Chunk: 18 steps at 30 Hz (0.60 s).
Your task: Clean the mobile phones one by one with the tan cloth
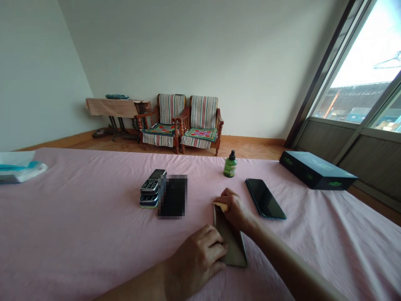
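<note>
Partly covered by both hands, a flat tan, phone-shaped object (233, 246) lies on the pink cloth (103, 246), its upper end and left edge hard to see. The left hand (199, 259) rests half-curled along its near left side, fingertips on the surface, thumb close to the cloth; whether it grips the edge I cannot tell. The right hand (234, 209) is closed around a crumpled yellowish cloth (222, 206) at the far end, most of it hidden by the fingers. Pixelation blurs a dark rectangle (173, 197) beside the stacked keypad phones (152, 188), so its details are lost. Beyond the hands stand a green bottle (230, 166), its label unreadable, and, to the right, a black phone (265, 199) and a dark box (316, 169). A white-and-blue packet (20, 168) is cut off at the left border.
</note>
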Each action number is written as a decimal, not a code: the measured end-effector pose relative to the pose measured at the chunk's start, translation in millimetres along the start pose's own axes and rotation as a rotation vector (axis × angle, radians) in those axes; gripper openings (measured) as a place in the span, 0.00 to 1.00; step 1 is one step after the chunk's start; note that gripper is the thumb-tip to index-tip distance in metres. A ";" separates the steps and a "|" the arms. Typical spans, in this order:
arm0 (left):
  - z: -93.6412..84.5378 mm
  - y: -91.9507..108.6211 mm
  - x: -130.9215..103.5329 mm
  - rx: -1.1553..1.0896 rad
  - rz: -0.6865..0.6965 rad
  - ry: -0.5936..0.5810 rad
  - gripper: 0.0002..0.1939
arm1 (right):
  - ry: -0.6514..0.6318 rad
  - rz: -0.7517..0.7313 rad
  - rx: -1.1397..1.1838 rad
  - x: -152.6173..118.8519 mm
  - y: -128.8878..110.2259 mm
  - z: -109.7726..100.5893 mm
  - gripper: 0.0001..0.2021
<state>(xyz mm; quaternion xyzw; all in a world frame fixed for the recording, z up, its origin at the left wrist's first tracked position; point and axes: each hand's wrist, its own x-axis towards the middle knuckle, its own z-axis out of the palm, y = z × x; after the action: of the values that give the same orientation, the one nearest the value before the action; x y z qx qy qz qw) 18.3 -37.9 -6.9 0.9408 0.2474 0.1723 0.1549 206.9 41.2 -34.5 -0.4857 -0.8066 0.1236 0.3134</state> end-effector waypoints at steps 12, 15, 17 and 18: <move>0.2 -2.5 -1.8 -0.063 -0.033 0.048 0.14 | 0.020 -0.058 0.029 -31.5 -19.9 -1.1 0.12; 1.9 -2.5 -1.7 -0.089 -0.175 0.115 0.21 | -0.016 -0.043 0.034 -42.9 -29.2 -6.4 0.11; 3.6 -2.7 -1.5 -0.102 -0.263 0.158 0.27 | -0.043 -0.032 0.035 -48.5 -34.0 -9.6 0.11; 4.2 -2.9 -1.5 -0.110 -0.291 0.174 0.29 | -0.055 -0.030 0.039 -51.1 -36.3 -10.9 0.11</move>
<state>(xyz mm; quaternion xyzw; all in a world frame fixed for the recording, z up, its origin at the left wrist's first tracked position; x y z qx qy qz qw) 17.6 -37.2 -12.1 0.8667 0.3835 0.2424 0.2075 205.0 -22.0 -27.5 -0.4636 -0.8196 0.1480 0.3022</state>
